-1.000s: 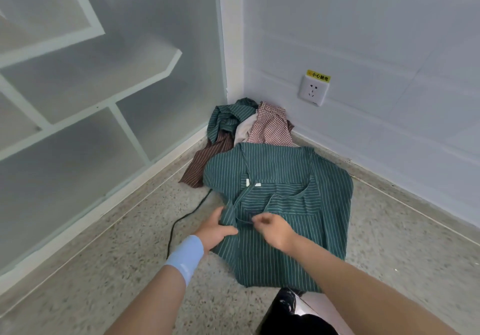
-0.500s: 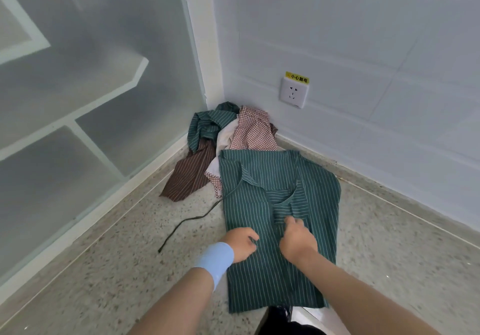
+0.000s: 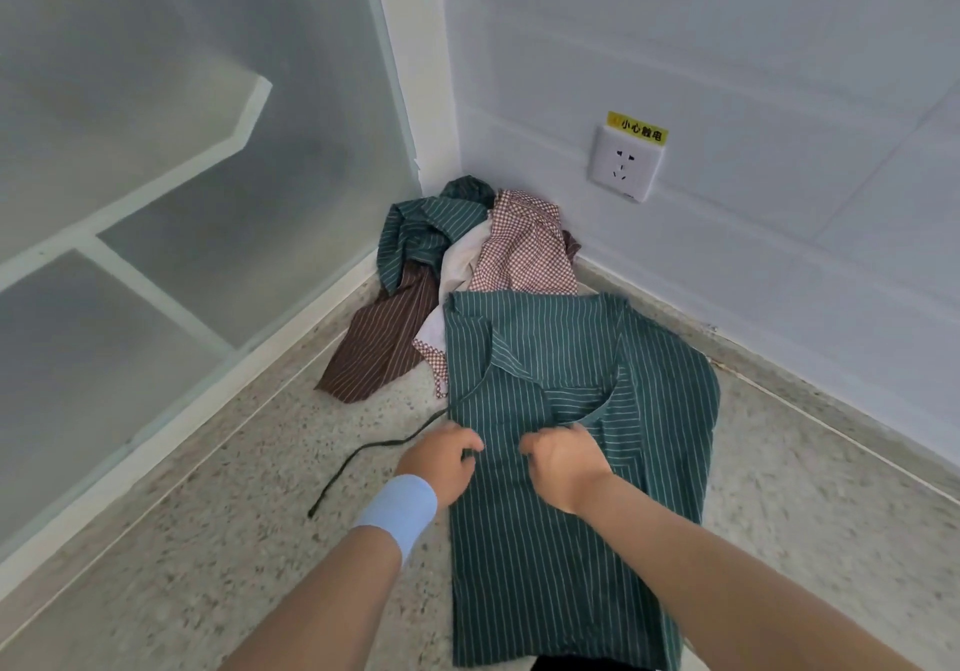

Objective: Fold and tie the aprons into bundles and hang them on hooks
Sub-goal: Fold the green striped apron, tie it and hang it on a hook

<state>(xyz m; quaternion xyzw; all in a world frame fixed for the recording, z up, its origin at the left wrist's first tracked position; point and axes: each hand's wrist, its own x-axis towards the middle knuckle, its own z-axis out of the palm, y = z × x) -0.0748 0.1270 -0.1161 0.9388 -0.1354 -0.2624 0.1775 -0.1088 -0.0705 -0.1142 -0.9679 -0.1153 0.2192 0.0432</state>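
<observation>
Counted two hands, left [image 3: 441, 462] and right [image 3: 563, 462], fingers curled into the cloth of one green striped apron [image 3: 545, 577] spread flat at frame centre, one tie string [image 3: 363, 454] trailing left, one heap of crumpled aprons [image 3: 467, 265] above it, one socket [image 3: 623, 163] upper right, on speckled floor [image 3: 208, 540] cornered by white wall [image 3: 727, 46] and frosted glass panels [image 3: 156, 98].

The nearest apron [image 3: 571, 540] is dark green with thin white stripes, and its tie [image 3: 363, 454] is dark. Behind it are another green-and-white striped apron [image 3: 415, 233], a brown apron [image 3: 379, 353] with pale stripes, a red-and-white checked apron [image 3: 524, 249] and plain white cloth [image 3: 462, 265]. The floor [image 3: 208, 540] is speckled grey, the wristband [image 3: 397, 509] pale blue, the socket [image 3: 623, 163] white under a yellow label [image 3: 638, 128].
</observation>
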